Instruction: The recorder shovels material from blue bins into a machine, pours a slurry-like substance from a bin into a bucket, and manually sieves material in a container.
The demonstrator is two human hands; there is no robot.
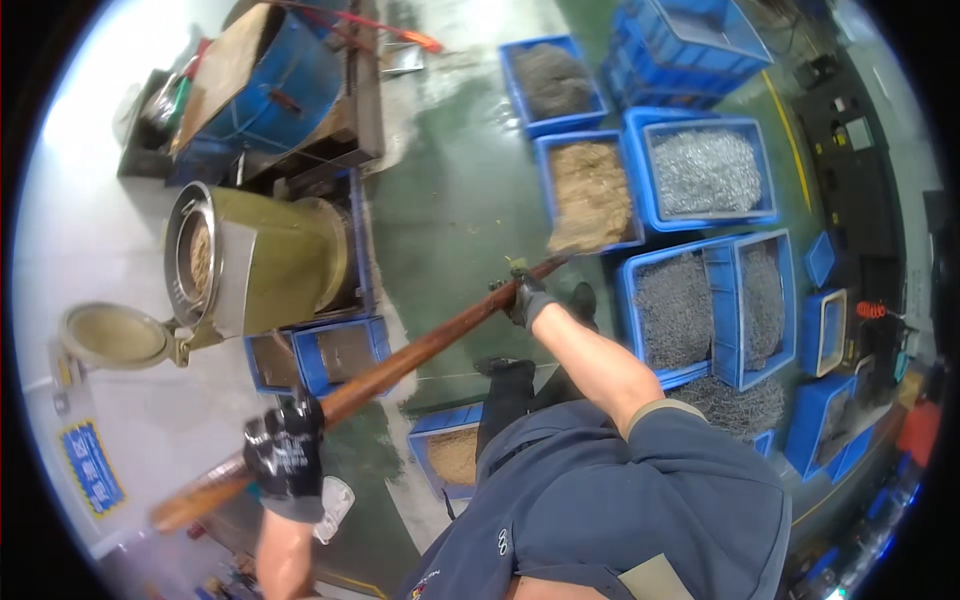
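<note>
- Broadly, a green painted floor [450, 190], glossy and wet-looking in patches, is seen spread beneath everything, with a pale wall at the left edge.
- An olive-green metal drum machine [270, 260] with an open round mouth is set at the left, its round lid [112, 335] swung aside; sawdust-like material is visible inside.
- Blue plastic crates are ranged at the right: several [705, 170] are filled with small grey metal parts, and one [590, 190] is filled with tan sawdust-like material.
- A long reddish-brown wooden handle [400, 365] is held slantwise across the picture, its far end carrying a load of tan material [590, 225] over the sawdust crate. The handle is judged stiff and rather heavy at the loaded end; a wide two-point hold, as shown, is judged the steadiest.
- The left hand [285, 450], in a black work glove, is closed around the handle near its butt end.
- The right hand [525, 298], also gloved in black, is closed around the handle farther up, near the loaded end.
- Slipping is judged possible where the wood is worn smooth.
</note>
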